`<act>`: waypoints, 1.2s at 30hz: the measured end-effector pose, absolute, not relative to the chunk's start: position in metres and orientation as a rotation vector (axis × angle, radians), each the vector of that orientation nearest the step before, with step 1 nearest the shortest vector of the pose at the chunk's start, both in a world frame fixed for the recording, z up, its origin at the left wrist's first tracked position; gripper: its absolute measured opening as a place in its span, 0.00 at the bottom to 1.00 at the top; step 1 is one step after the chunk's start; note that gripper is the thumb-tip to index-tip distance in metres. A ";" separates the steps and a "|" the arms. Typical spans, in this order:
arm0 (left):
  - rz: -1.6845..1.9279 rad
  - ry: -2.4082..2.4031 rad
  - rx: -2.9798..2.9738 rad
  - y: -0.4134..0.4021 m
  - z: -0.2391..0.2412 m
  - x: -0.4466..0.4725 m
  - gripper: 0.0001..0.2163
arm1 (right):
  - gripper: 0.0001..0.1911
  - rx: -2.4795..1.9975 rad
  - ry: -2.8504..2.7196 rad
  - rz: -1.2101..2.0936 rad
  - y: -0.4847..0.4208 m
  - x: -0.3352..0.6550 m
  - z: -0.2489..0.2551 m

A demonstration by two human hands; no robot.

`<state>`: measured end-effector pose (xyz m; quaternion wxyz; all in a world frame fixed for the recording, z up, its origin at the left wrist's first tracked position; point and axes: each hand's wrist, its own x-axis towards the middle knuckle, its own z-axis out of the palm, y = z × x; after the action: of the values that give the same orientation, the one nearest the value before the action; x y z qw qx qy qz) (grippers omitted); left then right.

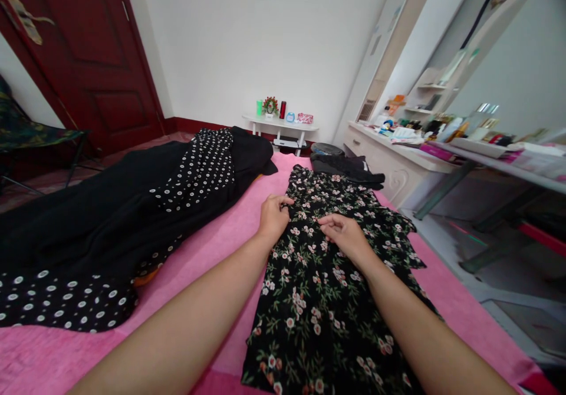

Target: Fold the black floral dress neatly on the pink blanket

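A black dress with pink flowers and green leaves (305, 300) lies spread on a pink cover (212, 253), its short sleeve fanned out to the right. My left hand (274, 215) is at the dress's left edge near the waist, fingers curled and fingertips pinched at the cloth. Over the middle of the dress, my right hand (342, 233) has its thumb and fingers drawn together on the fabric. The exact grip of the fingertips is hard to make out.
Black clothes with white dots (198, 171) lie heaped along the left. Dark folded clothing (349, 170) sits beyond the dress. A small white table (283, 123) stands by the far wall, and a cluttered dressing table (393, 153) is at the right. A camouflage chair (39, 135) is at left.
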<state>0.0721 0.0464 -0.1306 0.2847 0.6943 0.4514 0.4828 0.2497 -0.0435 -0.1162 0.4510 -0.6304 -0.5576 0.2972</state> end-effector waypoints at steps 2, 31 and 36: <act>1.291 1.233 1.877 0.047 -0.131 0.070 0.14 | 0.14 -1.588 -1.358 0.721 -0.044 0.251 -0.117; 0.368 0.415 2.055 0.023 -0.076 0.046 0.23 | 0.10 -1.859 -2.470 0.680 -0.097 0.213 -0.039; 0.323 0.357 1.803 0.028 -0.069 0.037 0.18 | 0.11 -1.788 -2.522 0.644 -0.099 0.214 -0.038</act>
<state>0.0371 0.0283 -0.0687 0.5955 0.7761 0.1538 0.1391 0.2136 -0.0994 -0.0381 -0.0079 -0.5662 -0.7986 0.2040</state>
